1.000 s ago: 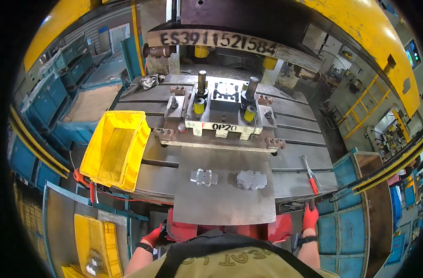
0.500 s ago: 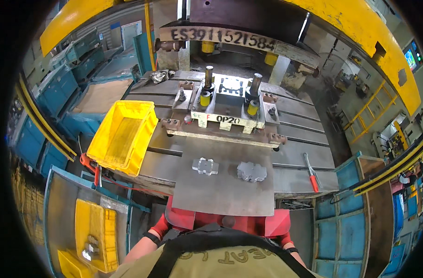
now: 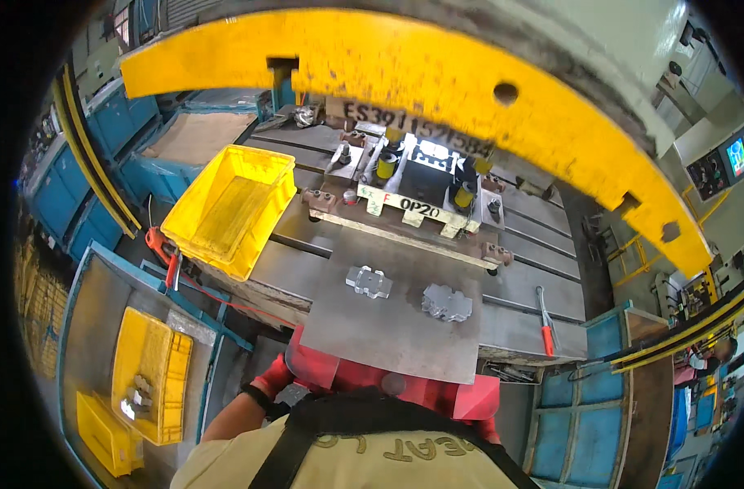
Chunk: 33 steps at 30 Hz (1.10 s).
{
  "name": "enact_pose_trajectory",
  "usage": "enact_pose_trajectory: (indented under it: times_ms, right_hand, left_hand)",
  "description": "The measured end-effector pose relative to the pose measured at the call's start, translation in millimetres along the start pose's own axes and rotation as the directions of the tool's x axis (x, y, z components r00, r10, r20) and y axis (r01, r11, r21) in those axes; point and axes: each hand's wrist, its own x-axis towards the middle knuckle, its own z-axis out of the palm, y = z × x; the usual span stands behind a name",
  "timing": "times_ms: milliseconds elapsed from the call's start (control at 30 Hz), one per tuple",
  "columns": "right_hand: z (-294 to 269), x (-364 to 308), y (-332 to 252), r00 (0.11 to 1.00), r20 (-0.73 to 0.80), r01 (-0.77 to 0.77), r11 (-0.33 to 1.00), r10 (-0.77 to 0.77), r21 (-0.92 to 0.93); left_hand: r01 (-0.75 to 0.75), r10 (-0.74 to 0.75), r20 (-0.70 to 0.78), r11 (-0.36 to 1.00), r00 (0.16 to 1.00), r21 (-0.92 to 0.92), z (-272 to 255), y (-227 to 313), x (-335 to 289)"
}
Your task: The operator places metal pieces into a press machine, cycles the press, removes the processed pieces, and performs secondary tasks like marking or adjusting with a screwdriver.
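Note:
My left hand (image 3: pixel 272 376) wears a red glove and reaches to the left red hood (image 3: pixel 313 363) on the control panel at the table's front. Its fingertips are hidden under that hood. My right hand (image 3: pixel 488 429), also red-gloved, is by the right red hood (image 3: pixel 476 398), which covers most of it. Ahead of the hands, a steel plate (image 3: pixel 388 342) carries a small flat metal part (image 3: pixel 369 282) and a stack of similar metal parts (image 3: pixel 447 302). Behind them is the lower die (image 3: pixel 421 209), with the upper die (image 3: pixel 388 116) low over its posts.
A yellow crate (image 3: pixel 229 216) stands left on the press bed. Red-handled tongs (image 3: pixel 546 326) lie right. A yellow press beam (image 3: pixel 437 61) spans the top. Lower left, a blue cart (image 3: pixel 79 326) holds a yellow bin (image 3: pixel 156 359) with metal parts. A blue-panelled container (image 3: pixel 596 407) stands right.
The upper die and yellow beam have come down toward the lower die, covering the tops of its posts. My view has tilted slightly. Both hands stay by the red hoods.

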Motion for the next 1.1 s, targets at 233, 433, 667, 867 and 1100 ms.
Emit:
enact_pose_trajectory:
  times_ms: [233,433,667,867,1100]
  right_hand:
    - [6.3,4.1,-3.2,1.000,0.013,-0.008,1.000,0.009,-0.022]
    - [-15.8,-3.1,-6.8,0.998,-0.059,-0.043,0.987,0.034,-0.154]
    - [-16.4,-29.9,-104.4,0.657,-0.515,0.196,0.785,-0.550,-0.588]
    - [79.8,-11.9,-143.6,0.617,-0.082,0.666,0.575,-0.783,-0.475]
    - [174.8,-28.4,-139.0,0.394,0.585,0.581,-0.301,-0.709,-0.756]
  left_hand:
    - [0.042,-0.041,0.040,0.999,0.998,-0.005,-3.0,16.3,-4.9]
    - [0.109,-0.112,0.174,0.994,0.978,0.027,-9.6,51.9,-9.5]
    - [0.128,-0.125,-0.038,0.870,0.991,0.476,-101.9,144.9,-5.7]
    - [-0.075,0.111,-0.138,0.967,0.984,0.244,-126.0,307.1,38.9]
    - [-0.550,0.615,0.013,0.695,0.788,0.463,-84.7,438.3,130.3]
